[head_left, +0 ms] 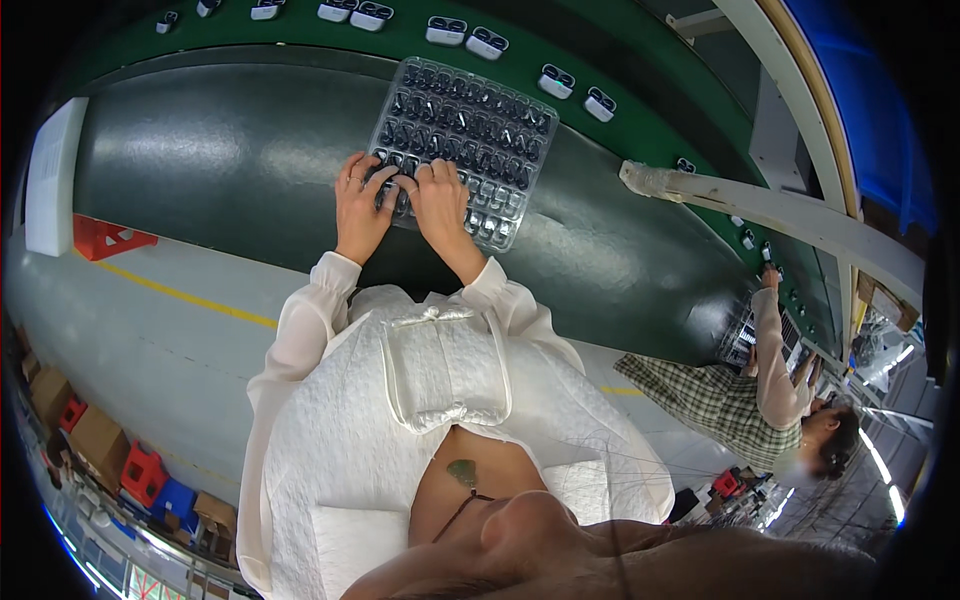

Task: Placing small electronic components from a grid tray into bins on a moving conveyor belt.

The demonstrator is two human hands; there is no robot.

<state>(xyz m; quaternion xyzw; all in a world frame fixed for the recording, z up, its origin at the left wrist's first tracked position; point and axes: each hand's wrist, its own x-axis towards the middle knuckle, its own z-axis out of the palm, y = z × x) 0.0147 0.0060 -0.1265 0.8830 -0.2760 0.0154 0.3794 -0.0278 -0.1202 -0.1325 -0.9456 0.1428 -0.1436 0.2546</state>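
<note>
A clear plastic tray (548, 118) with rows of small pockets lies at an angle on the dark green bench. Small glossy black pieces, resembling earbuds, fill most of the rows; those toward the near right look paler. My left hand (362, 212) is over the tray's near left corner with fingers bent and pinched in. Right beside it, my right hand (440, 205) rests over the near rows, its fingers curled together. Thumbs and fingertips almost meet between the hands. Whatever sits in either hand's fingertips is too small and covered to make out.
Beyond the bench (220, 150), a green conveyor belt (400, 38) carries several small white cases (487, 43) with dark insides. A white foam block (55, 178) stands at the left end. A pale post (720, 190) juts in at right, where another person (780, 390) works.
</note>
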